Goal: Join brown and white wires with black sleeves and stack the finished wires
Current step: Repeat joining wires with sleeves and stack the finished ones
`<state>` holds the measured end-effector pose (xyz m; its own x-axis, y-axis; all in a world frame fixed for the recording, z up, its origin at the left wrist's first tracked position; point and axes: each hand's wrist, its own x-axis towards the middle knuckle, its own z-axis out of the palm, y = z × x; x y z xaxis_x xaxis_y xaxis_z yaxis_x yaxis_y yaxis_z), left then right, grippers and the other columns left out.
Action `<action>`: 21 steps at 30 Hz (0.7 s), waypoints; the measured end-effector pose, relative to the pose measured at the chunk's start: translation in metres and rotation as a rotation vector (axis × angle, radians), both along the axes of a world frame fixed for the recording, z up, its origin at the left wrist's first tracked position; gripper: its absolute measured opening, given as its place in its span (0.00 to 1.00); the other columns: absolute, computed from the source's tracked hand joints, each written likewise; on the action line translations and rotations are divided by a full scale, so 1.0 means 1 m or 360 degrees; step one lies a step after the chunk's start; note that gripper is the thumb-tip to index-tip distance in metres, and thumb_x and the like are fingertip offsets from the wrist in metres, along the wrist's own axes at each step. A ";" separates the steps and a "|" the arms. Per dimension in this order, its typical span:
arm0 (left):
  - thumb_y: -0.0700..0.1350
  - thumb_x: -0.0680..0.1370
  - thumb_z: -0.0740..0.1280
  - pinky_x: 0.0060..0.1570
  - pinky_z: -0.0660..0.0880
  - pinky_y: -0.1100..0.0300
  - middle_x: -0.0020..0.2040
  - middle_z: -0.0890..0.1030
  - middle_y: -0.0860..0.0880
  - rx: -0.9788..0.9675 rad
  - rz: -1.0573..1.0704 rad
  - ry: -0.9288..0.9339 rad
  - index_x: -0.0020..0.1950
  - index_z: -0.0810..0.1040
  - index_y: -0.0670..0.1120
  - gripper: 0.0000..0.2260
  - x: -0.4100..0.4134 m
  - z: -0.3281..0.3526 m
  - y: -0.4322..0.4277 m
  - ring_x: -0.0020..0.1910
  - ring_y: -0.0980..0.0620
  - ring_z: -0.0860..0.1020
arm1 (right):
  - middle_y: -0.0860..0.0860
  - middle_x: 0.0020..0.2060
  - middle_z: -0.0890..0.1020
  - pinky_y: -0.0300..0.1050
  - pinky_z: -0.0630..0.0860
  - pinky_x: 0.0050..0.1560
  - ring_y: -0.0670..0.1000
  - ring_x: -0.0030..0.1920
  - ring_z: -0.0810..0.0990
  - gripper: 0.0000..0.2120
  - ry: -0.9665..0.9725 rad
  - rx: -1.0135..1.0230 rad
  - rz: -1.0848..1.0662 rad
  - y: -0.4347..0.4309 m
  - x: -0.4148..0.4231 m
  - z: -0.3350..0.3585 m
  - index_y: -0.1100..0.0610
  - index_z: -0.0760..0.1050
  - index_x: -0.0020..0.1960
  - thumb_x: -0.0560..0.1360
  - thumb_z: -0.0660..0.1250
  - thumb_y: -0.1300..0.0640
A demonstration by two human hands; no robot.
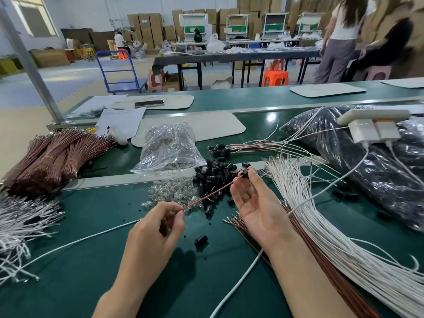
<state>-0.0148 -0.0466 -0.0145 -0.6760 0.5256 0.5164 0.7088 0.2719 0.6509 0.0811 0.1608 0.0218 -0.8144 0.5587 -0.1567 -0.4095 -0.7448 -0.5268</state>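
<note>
One camera, worn on the person's head, wide-angled, faces forward and down over the green workbench. The left hand and right hand sit close beneath it; farther off it takes in cardboard boxes at the far wall.

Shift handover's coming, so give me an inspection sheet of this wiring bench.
Surface: green bench mat, black specks scattered.
Job's things: thin brown wire between both hands; small black plastic sleeve at its far end; black sleeve pile; tied brown wire bundles left; white wire sheaf right; sleeved finished wires stacked behind the pile.
Clutter: clear plastic bag of clear parts; spilled clear parts nearer; large dark plastic bag right; paper sheets.
Grippers: left hand pinches the brown wire; right hand pinches the black sleeve.
Cables: white charging cable from a white power strip, passing under the right forearm.
Surroundings: stacked cardboard boxes, blue trolley, orange stool, people at other tables.
</note>
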 end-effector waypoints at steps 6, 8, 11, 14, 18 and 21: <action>0.59 0.79 0.62 0.32 0.71 0.63 0.39 0.79 0.56 0.0009 0.0016 -0.0010 0.49 0.75 0.63 0.04 -0.001 -0.001 0.000 0.34 0.50 0.76 | 0.56 0.44 0.84 0.45 0.84 0.49 0.52 0.45 0.85 0.11 0.0054 0.0045 0.0057 -0.003 0.002 0.003 0.59 0.79 0.57 0.74 0.71 0.62; 0.58 0.79 0.63 0.32 0.71 0.64 0.39 0.79 0.56 0.0017 0.0021 -0.0019 0.50 0.75 0.62 0.03 -0.002 -0.002 0.000 0.34 0.50 0.75 | 0.56 0.45 0.84 0.45 0.84 0.48 0.52 0.45 0.85 0.12 0.0045 0.0052 0.0060 -0.005 0.001 0.004 0.59 0.80 0.57 0.74 0.71 0.62; 0.58 0.80 0.63 0.32 0.70 0.66 0.39 0.79 0.56 0.0018 0.0039 -0.0027 0.50 0.75 0.62 0.03 -0.003 -0.003 -0.001 0.33 0.51 0.75 | 0.56 0.46 0.84 0.45 0.84 0.48 0.53 0.46 0.85 0.13 0.0035 0.0060 0.0048 -0.005 0.001 0.003 0.60 0.79 0.60 0.75 0.70 0.63; 0.57 0.80 0.63 0.31 0.70 0.64 0.38 0.78 0.55 0.0009 0.0065 -0.0036 0.50 0.75 0.61 0.03 -0.004 -0.004 0.000 0.33 0.51 0.74 | 0.56 0.46 0.85 0.44 0.84 0.48 0.52 0.46 0.85 0.15 0.0032 0.0110 0.0065 -0.005 0.001 0.002 0.61 0.80 0.61 0.75 0.69 0.63; 0.58 0.80 0.63 0.33 0.72 0.60 0.38 0.77 0.56 0.0043 0.0130 -0.0061 0.50 0.75 0.61 0.04 -0.005 -0.004 -0.001 0.34 0.50 0.75 | 0.55 0.46 0.86 0.43 0.83 0.45 0.51 0.47 0.86 0.15 0.0044 0.0175 0.0112 -0.004 0.000 0.001 0.59 0.82 0.59 0.73 0.70 0.62; 0.59 0.80 0.63 0.33 0.73 0.59 0.38 0.77 0.57 0.0057 0.0163 -0.0073 0.50 0.75 0.61 0.04 -0.005 -0.002 -0.001 0.35 0.52 0.75 | 0.55 0.47 0.86 0.43 0.83 0.46 0.51 0.47 0.86 0.12 0.0069 0.0195 0.0138 -0.004 0.000 0.000 0.57 0.85 0.55 0.73 0.70 0.62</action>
